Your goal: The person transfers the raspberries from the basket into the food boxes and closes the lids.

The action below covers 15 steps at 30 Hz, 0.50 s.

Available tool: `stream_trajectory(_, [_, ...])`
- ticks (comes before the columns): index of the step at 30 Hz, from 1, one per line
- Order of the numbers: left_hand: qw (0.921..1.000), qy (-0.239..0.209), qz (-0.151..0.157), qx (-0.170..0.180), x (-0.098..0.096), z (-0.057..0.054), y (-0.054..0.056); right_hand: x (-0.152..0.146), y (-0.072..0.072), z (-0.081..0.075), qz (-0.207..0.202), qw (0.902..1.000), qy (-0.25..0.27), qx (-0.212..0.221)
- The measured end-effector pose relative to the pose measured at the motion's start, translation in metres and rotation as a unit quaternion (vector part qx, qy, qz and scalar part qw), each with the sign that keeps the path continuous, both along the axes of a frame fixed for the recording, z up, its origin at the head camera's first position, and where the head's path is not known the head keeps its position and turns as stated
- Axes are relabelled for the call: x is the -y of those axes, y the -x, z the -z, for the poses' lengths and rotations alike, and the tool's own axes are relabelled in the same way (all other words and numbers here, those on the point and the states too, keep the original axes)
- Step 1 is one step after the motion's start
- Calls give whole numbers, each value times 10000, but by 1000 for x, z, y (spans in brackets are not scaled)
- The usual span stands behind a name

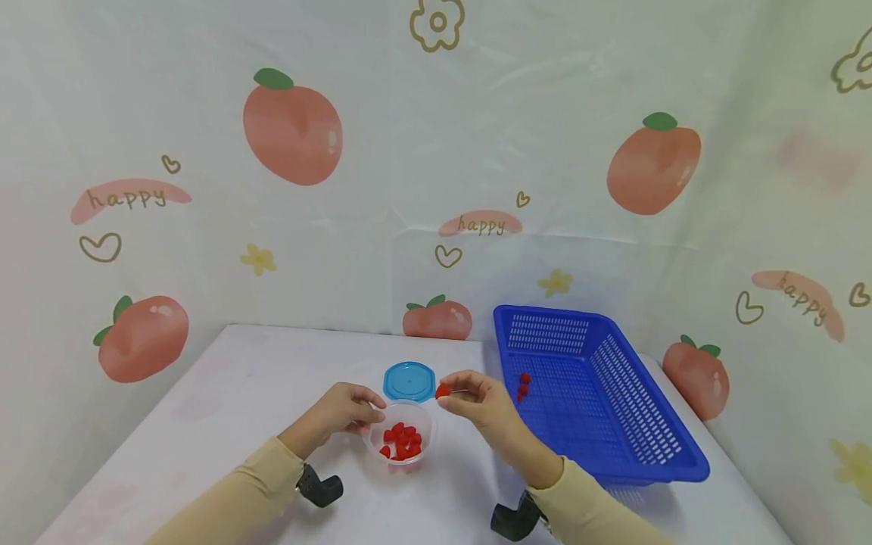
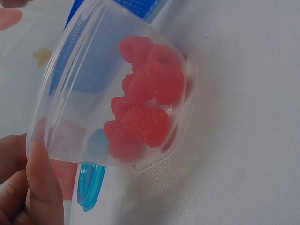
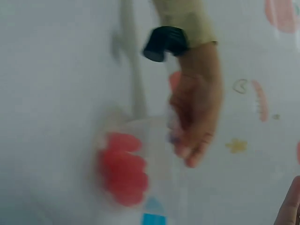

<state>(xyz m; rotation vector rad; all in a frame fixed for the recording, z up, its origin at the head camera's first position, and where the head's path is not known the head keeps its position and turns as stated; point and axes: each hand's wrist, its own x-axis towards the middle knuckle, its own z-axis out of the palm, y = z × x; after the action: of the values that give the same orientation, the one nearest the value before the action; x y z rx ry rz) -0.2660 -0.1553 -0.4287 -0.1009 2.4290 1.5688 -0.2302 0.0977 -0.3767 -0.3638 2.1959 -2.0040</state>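
Head view: left hand [image 1: 346,409] pinches the rim of a clear tub [image 1: 409,413] on the white table [image 1: 286,371]; raspberries [image 1: 400,439] lie inside. Right hand [image 1: 480,401] pinches a single raspberry [image 1: 443,390], near the blue lid [image 1: 409,381]. Blue basket [image 1: 579,416] at right holds a few red pieces [image 1: 524,390].

Left wrist view: thumb against tub rim; raspberries clustered at bottom.

Right wrist view: blurred; right hand's grip cannot be told here.

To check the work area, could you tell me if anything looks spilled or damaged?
Nothing stands out: red berries sit inside the clear tub and the blue basket, one berry is in the right grip, and the lid lies flat nearby.
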Motion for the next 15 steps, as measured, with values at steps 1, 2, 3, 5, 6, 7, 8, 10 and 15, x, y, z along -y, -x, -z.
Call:
stream_trajectory(1, [10000,-11,-3,-3,0,0,0,3,-1,6,-38,10000,-42,11])
stream_trajectory(2, [10000,-20,3,-6,0,0,-1,6,-1,11,-84,10000,-52,11])
stream_trajectory(3, [10000,-33,6,-4,0,0,-1,8,-1,17,-117,9999,-78,19])
stream_trajectory(5, [10000,-44,-2,0,0,-1,-1,12,0,29,-141,9998,-112,57])
stream_trajectory(6, [10000,-45,-8,1,0,-1,-1,14,0,35,-144,9998,-145,80])
stream_trajectory(7, [10000,-44,-13,6,0,0,-1,15,1,40,-130,9997,-194,73])
stream_trajectory(8, [10000,-40,-12,14,0,0,0,17,2,46,-115,9997,-218,92])
stream_trajectory(10, [10000,-43,-16,25,0,0,-1,18,5,54,-67,9995,-275,111])
stream_trajectory(15, [10000,-15,16,1,0,1,0,21,9,62,-33,9992,-388,-9])
